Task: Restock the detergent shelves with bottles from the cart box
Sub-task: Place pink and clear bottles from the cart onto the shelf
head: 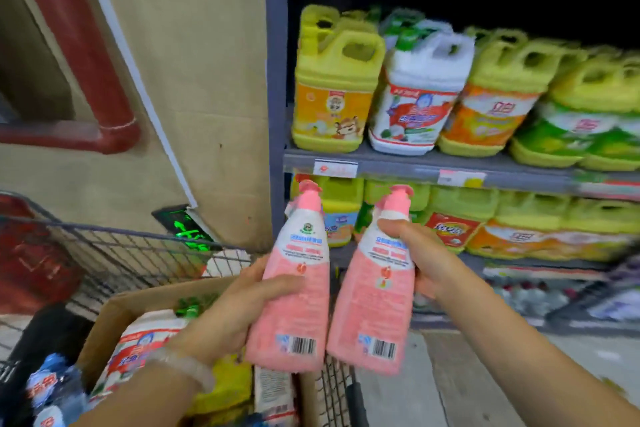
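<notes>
Where the grey shelving unit [277,87] fills the far right, its middle shelf carries yellow jugs [332,87] and one white jug [419,94], upright, packed side by side. Lower shelf: more yellow jugs, partly hidden behind the held bottles. Wire cart [114,253] near left, holding a cardboard box [114,308]; inside it a white jug with red label [138,347] on its side, other items blurred. Two pink pump bottles held up side by side, just apart, between cart and shelves, barcodes facing the camera. Left hand [225,308] grasps the left pink bottle [294,288] at mid-body, thumb across the front. Right hand [422,256] grasps the right pink bottle [374,295] near the shoulder. Pale bracelet [187,367] on the left wrist.
</notes>
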The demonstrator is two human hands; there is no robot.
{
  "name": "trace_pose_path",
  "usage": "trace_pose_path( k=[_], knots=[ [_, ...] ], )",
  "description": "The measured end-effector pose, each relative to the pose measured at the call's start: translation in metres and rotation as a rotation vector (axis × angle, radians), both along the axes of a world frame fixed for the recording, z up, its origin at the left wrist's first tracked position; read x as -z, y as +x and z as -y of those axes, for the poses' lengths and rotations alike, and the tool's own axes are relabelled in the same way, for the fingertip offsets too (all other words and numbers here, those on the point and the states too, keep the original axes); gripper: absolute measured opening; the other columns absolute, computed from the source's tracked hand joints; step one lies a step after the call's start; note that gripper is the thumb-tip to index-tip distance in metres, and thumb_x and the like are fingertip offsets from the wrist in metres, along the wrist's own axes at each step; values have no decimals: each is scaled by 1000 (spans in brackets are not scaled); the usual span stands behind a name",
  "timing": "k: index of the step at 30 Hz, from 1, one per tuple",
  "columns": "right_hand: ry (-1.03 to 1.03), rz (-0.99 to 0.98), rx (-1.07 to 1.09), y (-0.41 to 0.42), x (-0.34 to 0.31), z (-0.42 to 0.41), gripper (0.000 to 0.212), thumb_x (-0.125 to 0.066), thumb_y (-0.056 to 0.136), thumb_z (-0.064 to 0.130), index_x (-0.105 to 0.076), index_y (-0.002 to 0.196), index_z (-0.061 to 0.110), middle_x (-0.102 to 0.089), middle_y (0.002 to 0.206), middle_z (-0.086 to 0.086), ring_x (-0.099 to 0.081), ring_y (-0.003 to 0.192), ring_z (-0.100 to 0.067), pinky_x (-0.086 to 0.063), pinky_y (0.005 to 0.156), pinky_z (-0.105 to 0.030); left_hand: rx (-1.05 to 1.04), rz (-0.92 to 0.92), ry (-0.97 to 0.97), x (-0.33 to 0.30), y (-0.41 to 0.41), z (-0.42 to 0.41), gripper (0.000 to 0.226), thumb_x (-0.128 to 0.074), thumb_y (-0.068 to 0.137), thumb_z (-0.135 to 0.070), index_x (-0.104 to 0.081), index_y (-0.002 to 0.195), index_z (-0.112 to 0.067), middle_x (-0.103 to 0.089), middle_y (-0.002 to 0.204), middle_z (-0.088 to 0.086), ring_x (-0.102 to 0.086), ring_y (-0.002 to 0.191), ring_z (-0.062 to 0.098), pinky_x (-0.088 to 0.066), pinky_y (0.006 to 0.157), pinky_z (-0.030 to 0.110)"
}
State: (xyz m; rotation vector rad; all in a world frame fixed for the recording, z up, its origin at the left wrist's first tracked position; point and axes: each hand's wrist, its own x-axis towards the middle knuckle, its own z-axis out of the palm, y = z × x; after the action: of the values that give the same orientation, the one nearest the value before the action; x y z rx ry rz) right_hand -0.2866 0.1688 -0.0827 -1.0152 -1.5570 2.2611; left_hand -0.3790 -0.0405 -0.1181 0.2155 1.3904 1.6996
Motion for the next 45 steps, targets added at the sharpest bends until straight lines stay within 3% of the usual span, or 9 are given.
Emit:
trace_pose_path(
  k=[5,7,13,17,23,30,34,37,45],
  knots=[
    [105,-72,122,103,-47,-64,13,-56,87,9,-59,75,6,-67,52,-6,-63,42,-14,-52,43,-21,197,-86,63,-45,72,-88,48,-75,59,4,-64,104,-9,-73,87,16,-71,69,27,-60,65,39],
    [147,-94,155,148,-67,-92,15,-56,88,11,-58,74,8,-67,52,-5,-63,42,-13,-52,43,-21,250,-143,81,-63,106,-125,43,-73,57,-1,-66,98,-13,-74,86,14,-71,70,26,-58,71,41],
    [304,-134,260,286,-121,-169,9,-59,85,14,-62,82,6,-69,60,-7,-65,49,-15,-55,50,-26,439,-228,199,-112,219,-237,26,-73,55,4,-77,69,-18,-74,71,8,-70,57,19,-59,54,31],
    [376,-163,369,370,-149,-212,8,-58,87,12,-60,81,8,-68,57,-4,-65,47,-14,-54,47,-25,541,-245,266,-131,285,-302,34,-71,58,0,-68,90,-12,-74,82,14,-71,65,24,-60,61,37],
    [453,-142,518,465,-165,-269,7,-61,86,13,-60,81,8,-69,61,-5,-66,51,-16,-54,54,-28,674,-260,346,-139,363,-397,54,-75,48,-4,-62,100,-7,-73,82,14,-70,63,24,-58,56,33],
    [540,-108,630,526,-178,-362,6,-60,86,9,-60,82,4,-70,64,-9,-66,52,-19,-53,50,-27,842,-263,405,-147,414,-529,76,-81,36,-13,-62,109,-2,-72,92,22,-71,70,29,-57,59,34],
    [608,-87,684,540,-200,-437,9,-61,86,13,-61,87,4,-70,71,-12,-67,58,-23,-55,63,-36,881,-286,460,-169,425,-617,70,-80,39,-10,-62,106,-1,-73,87,19,-71,67,26,-58,57,34],
    [645,-81,712,542,-225,-496,11,-60,87,15,-61,85,5,-70,66,-8,-67,55,-20,-55,61,-34,877,-308,510,-193,427,-684,51,-75,49,-3,-64,98,-6,-73,83,15,-70,64,24,-59,57,33],
    [628,-186,724,567,-251,-627,13,-56,89,18,-60,83,8,-69,61,-5,-66,51,-17,-53,53,-28,918,-365,586,-229,441,-827,65,-80,42,-16,-63,104,-6,-71,95,20,-70,74,29,-58,64,37]
  ],
)
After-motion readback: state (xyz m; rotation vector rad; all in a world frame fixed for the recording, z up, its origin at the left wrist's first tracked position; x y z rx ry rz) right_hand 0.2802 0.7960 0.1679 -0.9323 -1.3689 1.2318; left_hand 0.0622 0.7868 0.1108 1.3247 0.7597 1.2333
